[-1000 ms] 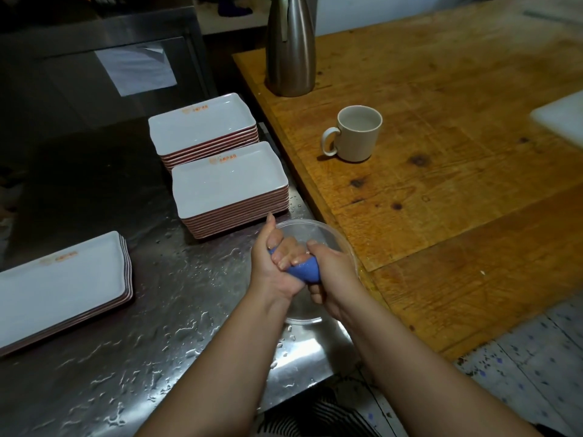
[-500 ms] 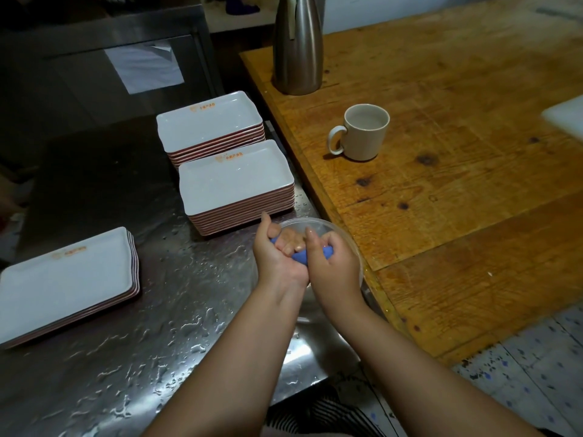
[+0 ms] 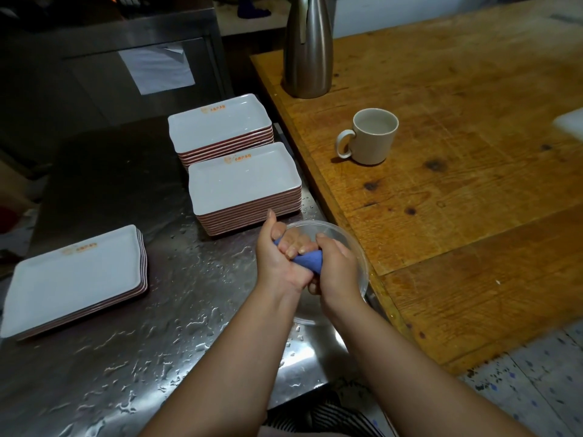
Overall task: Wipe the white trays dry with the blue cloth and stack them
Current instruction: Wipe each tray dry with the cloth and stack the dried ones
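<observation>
Nearest, on wet stainless steel counter [image 3: 164,357]: both forearms reaching in from bottom edge. Left hand [image 3: 277,263] and right hand [image 3: 337,269] both curled tight round wadded blue cloth [image 3: 307,259], held above clear round plastic bowl [image 3: 353,247]; most of cloth buried in fingers, bowl's contents impossible to tell. Left, low stack of white rectangular trays [image 3: 72,279], clipped by frame edge. Beyond hands, taller near stack of white trays [image 3: 244,186], then far stack [image 3: 219,123] just behind; orange print too small to read. Right, wooden table [image 3: 457,190] with beige mug [image 3: 372,137] and steel jug [image 3: 307,48], top cut off.
</observation>
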